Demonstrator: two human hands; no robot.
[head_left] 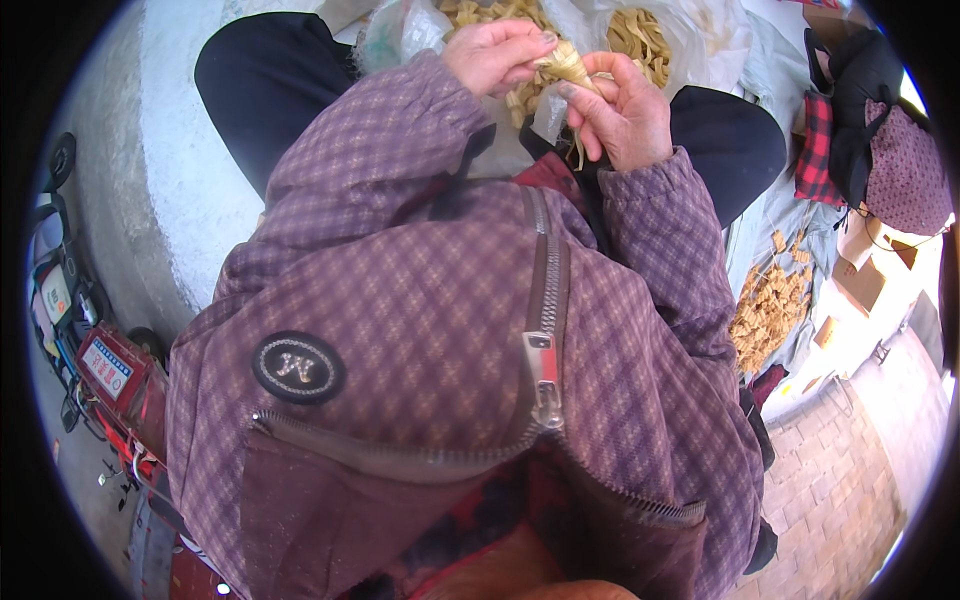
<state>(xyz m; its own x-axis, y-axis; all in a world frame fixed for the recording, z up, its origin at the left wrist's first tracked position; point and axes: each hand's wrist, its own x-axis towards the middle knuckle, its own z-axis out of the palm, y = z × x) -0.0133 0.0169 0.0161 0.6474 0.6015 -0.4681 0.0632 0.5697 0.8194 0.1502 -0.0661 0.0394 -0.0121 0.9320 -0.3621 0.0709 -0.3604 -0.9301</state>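
Note:
Between my two hands, at the top of the head view, is a small pale-yellow folded strip (pixel 566 66); its exact kind I cannot make out. My left hand (pixel 497 56) is closed, pinching its left end with thumb and fingertips. From the other side, my right hand (pixel 628 108) grips it with thumb and bent fingers, and a thin tail (pixel 579 152) hangs below that hand. Just beyond lie clear plastic bags, one with loose yellowish strips (pixel 492 14) and another with coiled ones (pixel 640 44). My fingers partly cover the held piece.
My dark-trousered knees (pixel 265 95) flank the bags. At right, a heap of small tan pieces (pixel 775 312) lies on a pale sheet, near an open cardboard box (pixel 862 283) and a dark bag with patterned cloth (pixel 905 165). Parked vehicles (pixel 110 365) stand at the far left.

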